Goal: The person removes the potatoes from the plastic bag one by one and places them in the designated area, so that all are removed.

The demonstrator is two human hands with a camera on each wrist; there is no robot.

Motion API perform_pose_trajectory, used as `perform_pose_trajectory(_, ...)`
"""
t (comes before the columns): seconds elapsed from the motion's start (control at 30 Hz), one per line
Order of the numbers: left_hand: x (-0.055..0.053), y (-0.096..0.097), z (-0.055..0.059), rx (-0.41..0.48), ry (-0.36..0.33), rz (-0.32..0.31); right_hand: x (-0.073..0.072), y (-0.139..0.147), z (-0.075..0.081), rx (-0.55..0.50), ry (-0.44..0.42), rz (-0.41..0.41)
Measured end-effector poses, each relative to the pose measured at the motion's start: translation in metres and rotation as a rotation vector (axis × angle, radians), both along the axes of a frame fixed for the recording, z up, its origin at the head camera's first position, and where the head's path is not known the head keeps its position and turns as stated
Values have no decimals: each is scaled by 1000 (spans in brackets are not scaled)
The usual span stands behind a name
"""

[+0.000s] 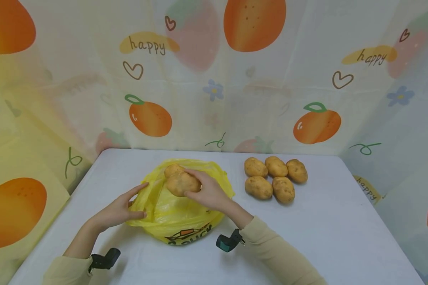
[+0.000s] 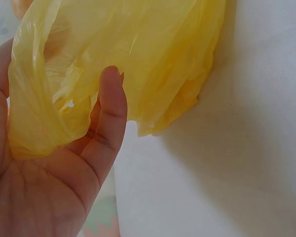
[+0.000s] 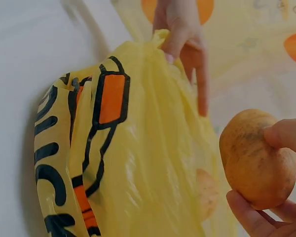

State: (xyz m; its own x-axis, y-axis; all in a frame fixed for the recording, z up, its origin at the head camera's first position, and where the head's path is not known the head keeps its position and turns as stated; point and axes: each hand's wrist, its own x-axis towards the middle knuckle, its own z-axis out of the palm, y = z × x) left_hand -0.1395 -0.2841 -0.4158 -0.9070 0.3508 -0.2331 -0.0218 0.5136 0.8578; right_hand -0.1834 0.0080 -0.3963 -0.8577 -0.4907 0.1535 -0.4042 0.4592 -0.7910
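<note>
A yellow plastic bag (image 1: 171, 219) with black lettering and an orange print lies on the table, its mouth spread. At its left rim, my left hand (image 1: 115, 209) holds the thin plastic; in the left wrist view the film (image 2: 44, 118) folds between thumb and fingers. My right hand (image 1: 208, 192) grips a potato (image 1: 181, 184) over the bag's mouth, thumb on one side and fingers on the other. In the right wrist view that potato (image 3: 256, 158) shows a dark patch on its skin. Just behind it, another potato (image 1: 172, 169) shows at the bag's mouth.
To the right of the bag, several loose potatoes (image 1: 258, 187) lie in two rows on the white tablecloth (image 1: 328, 237). A fruit-printed curtain (image 1: 242, 99) hangs behind the table's back edge and along the sides. Each wrist wears a small black camera (image 1: 105, 259).
</note>
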Motion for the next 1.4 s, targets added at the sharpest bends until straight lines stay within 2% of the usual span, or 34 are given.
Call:
perform_pose_trajectory(0.4, 1, -1, -1, 8, -8, 9, 12, 32, 1, -34, 31, -33)
perform_pose_trajectory(0.67, 0, -1, -3, 1, 12, 5, 21, 57, 1, -124, -13, -52)
perform_pose_trajectory(0.8, 0, -1, -3, 9, 14, 2, 26, 69, -2, -160, -20, -80)
perform_pose_trajectory(1.0, 0, -1, -2, -2, 15, 5, 36, 88, -8, -158, 5, -115)
perform_pose_trajectory(1.4, -1, -3, -2, -35, 42, 3, 51, 124, -22, -175, 6, -129)
